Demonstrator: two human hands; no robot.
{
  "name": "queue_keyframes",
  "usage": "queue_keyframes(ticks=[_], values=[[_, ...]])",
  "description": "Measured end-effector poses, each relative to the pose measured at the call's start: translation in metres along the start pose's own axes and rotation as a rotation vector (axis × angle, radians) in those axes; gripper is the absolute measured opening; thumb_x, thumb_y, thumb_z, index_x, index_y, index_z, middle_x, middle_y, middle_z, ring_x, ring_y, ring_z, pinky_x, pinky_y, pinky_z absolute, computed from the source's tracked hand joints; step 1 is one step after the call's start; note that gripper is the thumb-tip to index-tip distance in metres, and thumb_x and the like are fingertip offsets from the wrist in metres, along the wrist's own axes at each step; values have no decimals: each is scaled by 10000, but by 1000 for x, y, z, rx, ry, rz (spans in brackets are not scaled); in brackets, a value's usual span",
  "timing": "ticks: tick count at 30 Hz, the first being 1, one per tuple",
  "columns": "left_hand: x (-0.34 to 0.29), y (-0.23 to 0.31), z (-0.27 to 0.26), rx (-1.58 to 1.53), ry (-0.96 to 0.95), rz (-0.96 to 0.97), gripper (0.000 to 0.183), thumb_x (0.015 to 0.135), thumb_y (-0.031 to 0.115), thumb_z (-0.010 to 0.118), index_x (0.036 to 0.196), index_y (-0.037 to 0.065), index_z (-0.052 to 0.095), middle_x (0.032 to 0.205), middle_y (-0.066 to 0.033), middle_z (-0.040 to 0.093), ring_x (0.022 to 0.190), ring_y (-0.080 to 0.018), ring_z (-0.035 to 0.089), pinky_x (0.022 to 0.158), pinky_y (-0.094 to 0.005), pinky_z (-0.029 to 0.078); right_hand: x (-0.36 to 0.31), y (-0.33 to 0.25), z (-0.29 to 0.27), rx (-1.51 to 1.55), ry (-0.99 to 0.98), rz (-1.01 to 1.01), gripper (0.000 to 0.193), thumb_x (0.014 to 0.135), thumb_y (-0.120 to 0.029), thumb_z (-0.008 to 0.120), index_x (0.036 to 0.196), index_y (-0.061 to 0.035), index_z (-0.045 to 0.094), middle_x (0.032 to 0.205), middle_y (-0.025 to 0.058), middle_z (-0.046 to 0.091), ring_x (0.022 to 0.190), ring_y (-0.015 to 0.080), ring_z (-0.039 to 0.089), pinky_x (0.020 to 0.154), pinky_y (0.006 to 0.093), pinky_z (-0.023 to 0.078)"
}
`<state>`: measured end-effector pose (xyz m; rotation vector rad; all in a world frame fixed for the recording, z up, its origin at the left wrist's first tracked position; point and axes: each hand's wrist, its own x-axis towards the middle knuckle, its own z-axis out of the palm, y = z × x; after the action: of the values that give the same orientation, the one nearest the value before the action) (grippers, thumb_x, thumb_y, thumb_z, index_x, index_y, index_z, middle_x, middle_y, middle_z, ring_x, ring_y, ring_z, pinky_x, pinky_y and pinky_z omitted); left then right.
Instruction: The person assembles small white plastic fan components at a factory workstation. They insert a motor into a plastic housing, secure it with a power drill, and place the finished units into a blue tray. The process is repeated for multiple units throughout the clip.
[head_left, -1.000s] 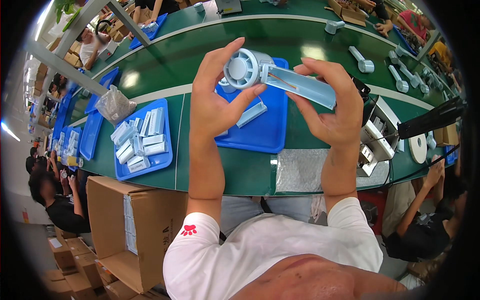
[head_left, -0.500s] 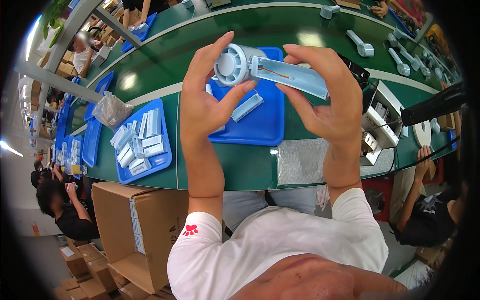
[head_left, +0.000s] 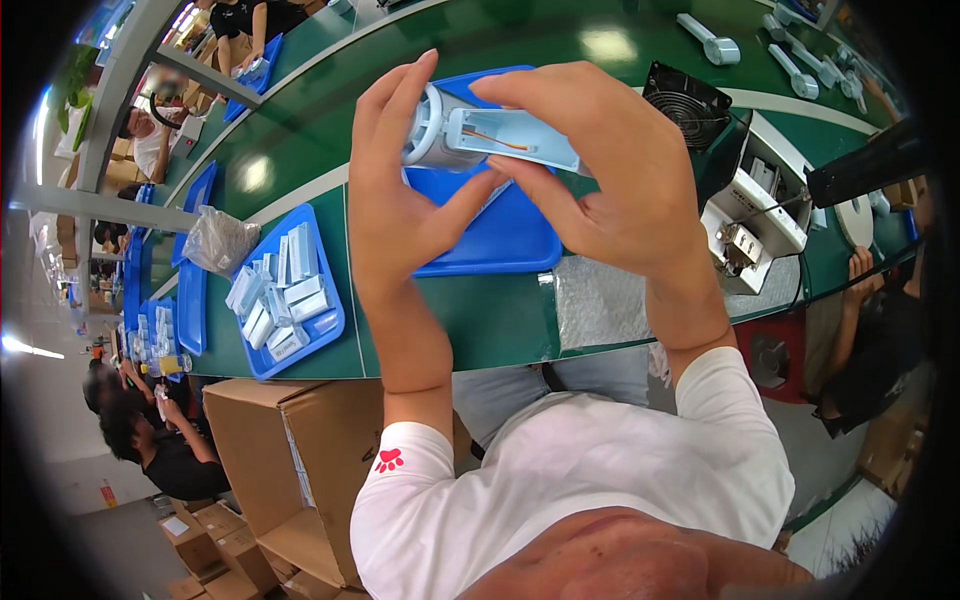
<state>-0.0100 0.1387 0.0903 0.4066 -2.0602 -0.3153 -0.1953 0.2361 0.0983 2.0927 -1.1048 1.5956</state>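
Note:
A light blue handheld fan (head_left: 512,136) is held up above the table in both hands. My left hand (head_left: 395,190) wraps its fingers and thumb around the round fan head. My right hand (head_left: 625,165) grips the handle, its thumb and fingertips close to where the handle meets the head. The handle's casing is open toward me, and thin orange-red and dark wires lie inside the hollow. Below the hands rests a blue tray (head_left: 525,240); a pale piece in it is mostly hidden by my hands.
Left of me, another blue tray (head_left: 336,328) holds several light blue handle pieces (head_left: 285,285), beside a clear plastic bag (head_left: 220,240). A black cooling fan (head_left: 688,105) and an open metal box (head_left: 755,200) stand at right. More handheld fans (head_left: 720,48) lie beyond. A cardboard box (head_left: 340,450) stands below the table edge.
The handheld fan has turned and shifted a little left. My right hand has slid along the handle toward the head, its fingertips now near the joint. The whole view has also shifted slightly.

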Motion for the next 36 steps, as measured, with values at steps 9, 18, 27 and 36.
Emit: queue_keyframes(ticks=[9,18,27,36], values=[[-2,-10,44,167,306,75,683,581,173,913,1229,61,724,1167,-126,677,964,-284,710,819,-362,585,0,-7,1,-38,50,45,420,747,-29,828,1148,-60,707,1076,73,753,919,271,719,740,327,579],[-1,-16,46,114,309,109,606,607,182,835,1188,45,732,1144,-151,714,964,-303,735,821,-365,589,3,-9,3,-39,64,35,381,740,-25,832,1099,-59,709,1006,78,744,863,272,707,711,330,573],[-26,-8,16,-146,-36,-103,796,754,151,875,1454,29,516,1414,-125,545,1272,-253,560,1057,-380,469,-1,-2,14,26,12,-4,307,737,-20,836,1005,-39,686,967,107,704,856,292,692,728,344,562],[-114,-40,-30,-252,-366,-532,671,878,273,802,1468,85,543,1444,-132,590,1377,-281,528,1179,-505,360,-17,12,38,188,-690,115,245,754,-46,777,953,-41,634,927,131,658,872,368,671,741,448,537]])
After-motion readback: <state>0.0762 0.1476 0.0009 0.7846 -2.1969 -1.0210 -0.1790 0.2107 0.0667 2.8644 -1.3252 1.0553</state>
